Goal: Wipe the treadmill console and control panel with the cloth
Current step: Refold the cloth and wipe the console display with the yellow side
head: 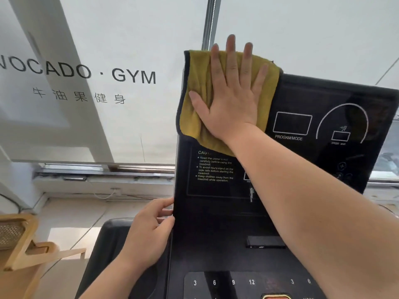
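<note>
The right grip, fingers straight and spread wide, presses the dark-hemmed mustard-yellow cloth flat on the upper left corner of the glossy black treadmill console, while the left grip curls round the console's left edge.

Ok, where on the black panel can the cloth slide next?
Free: the dark strip between caution label and number buttons, and around the PROGAM/MODE box. Crowded: top left, where the right hand presses the cloth; left hand grips the edge of the panel.
</note>
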Demonstrator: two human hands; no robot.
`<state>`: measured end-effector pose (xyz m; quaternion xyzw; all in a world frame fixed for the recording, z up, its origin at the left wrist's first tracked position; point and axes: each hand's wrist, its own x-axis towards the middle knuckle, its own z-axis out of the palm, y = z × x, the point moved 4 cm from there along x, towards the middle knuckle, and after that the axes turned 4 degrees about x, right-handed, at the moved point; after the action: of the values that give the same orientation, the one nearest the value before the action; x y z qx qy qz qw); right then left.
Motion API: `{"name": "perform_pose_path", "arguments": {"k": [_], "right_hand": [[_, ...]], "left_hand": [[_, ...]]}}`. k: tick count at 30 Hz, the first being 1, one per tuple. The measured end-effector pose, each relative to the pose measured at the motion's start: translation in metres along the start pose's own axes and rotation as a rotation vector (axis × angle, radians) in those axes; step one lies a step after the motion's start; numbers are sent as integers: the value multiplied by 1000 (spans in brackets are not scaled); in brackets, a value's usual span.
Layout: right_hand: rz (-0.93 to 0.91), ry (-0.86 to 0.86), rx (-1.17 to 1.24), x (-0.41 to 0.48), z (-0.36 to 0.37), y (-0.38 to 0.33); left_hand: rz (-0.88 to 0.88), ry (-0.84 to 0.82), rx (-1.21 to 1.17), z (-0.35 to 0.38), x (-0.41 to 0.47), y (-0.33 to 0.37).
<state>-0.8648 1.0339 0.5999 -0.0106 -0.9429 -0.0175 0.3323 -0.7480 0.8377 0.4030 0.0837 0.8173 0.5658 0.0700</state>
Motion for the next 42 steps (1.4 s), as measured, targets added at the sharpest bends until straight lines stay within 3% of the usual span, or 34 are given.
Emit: {"name": "perform_pose_path", "arguments": {"k": [6,11,14,18,22,25,30,33,37,42], "right_hand": [[-282,-50,-28,-69,36,-34],[-353,-94,-72,-153,63,14],[-185,-44,-81,-159,53,76],[250,-65,-18,-132,25,157],[475,6,89,-102,11,147],[400,32,87,-84,14,95],[-54,-43,42,-110,43,5],[-164,-113,5,-150,61,1],[-124,-74,-2,-187,65,54],[129,-102,-88,-207,51,176]], "left_hand": [[-26,62,3,3,-3,3],[-53,175,18,6,-3,2],[-71,181,10,7,-5,3],[-84,151,-7,8,-8,5],[-74,126,9,12,-13,17],[-76,113,41,14,-15,19],[-52,135,46,17,-18,19],[-11,228,112,21,-17,10],[89,387,309,31,-11,0],[169,370,451,60,-11,15]]}}
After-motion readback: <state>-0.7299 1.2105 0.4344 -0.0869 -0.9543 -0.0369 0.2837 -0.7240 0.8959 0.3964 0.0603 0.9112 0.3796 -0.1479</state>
